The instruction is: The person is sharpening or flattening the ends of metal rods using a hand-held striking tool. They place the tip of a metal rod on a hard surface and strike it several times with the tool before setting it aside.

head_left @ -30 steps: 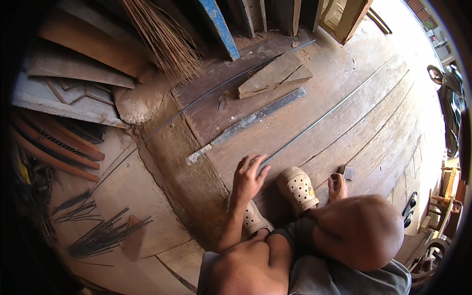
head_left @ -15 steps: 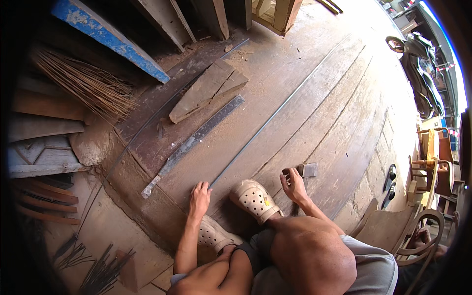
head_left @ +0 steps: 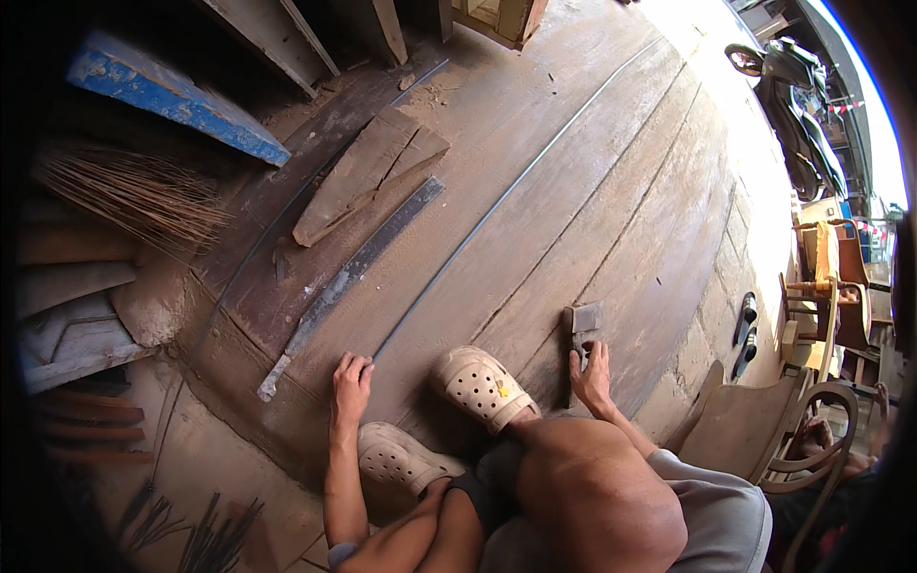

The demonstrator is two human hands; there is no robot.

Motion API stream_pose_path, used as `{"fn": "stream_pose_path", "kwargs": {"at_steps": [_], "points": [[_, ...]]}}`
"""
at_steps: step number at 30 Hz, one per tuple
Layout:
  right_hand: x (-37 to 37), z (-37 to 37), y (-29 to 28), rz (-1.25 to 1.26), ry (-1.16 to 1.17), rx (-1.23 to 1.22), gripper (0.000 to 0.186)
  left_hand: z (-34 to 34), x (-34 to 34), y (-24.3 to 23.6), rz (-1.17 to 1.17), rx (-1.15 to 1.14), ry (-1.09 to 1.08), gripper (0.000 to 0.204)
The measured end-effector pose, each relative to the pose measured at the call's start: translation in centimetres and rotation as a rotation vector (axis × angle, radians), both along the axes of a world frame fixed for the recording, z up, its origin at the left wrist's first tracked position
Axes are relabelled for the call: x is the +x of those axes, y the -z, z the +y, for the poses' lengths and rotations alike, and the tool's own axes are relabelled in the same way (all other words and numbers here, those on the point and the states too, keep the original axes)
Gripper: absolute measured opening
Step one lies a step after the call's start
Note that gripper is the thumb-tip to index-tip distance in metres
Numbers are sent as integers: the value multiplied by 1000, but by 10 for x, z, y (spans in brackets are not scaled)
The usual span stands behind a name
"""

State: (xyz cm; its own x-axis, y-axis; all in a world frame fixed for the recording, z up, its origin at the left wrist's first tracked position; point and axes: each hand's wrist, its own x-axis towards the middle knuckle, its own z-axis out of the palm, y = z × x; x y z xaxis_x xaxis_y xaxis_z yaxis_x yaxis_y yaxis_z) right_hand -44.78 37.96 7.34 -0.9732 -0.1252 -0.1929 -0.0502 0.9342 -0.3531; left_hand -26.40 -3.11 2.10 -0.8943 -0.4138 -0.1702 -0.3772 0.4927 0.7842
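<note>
My left hand [head_left: 351, 380] is closed at the near end of a long thin metal rod [head_left: 489, 218]. The rod runs away from me across the brown planks, up toward the far right. My right hand [head_left: 594, 376] is to the right of my shoes, its thumb and fingers around the dark handle of a hammer-like tool [head_left: 584, 317]. The grey, block-shaped head of the tool points away from me, and the lower handle is partly hidden. Between my hands, a beige clog [head_left: 478, 382] rests on the planks; the other clog [head_left: 396, 455] is lower left.
A flat dark metal bar [head_left: 358, 277] lies left of the rod, beside a rough wooden block [head_left: 358, 181]. Bundled thin sticks [head_left: 134, 201] and a blue-painted beam [head_left: 181, 100] are at left. Wooden chairs [head_left: 745, 415], black sandals [head_left: 746, 334] and a motorbike [head_left: 798, 119] stand at right.
My right hand has moved down onto the tool's handle and closed around it. My left hand remains at the rod's end. The whole view has shifted slightly.
</note>
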Motion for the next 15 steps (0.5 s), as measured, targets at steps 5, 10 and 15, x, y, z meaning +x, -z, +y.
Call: {"fn": "stream_pose_path", "kwargs": {"at_steps": [5,10,15], "points": [[-1,-12,2,115,-252,97,29,-1,2,-3,-94,-60,53,13],[-48,-105,-17,230,-668,1,34,17,1,1,-56,-214,-11,24],[-119,-190,22,347,-1073,49,39,22,-13,-16,-180,-190,-30,33]]}}
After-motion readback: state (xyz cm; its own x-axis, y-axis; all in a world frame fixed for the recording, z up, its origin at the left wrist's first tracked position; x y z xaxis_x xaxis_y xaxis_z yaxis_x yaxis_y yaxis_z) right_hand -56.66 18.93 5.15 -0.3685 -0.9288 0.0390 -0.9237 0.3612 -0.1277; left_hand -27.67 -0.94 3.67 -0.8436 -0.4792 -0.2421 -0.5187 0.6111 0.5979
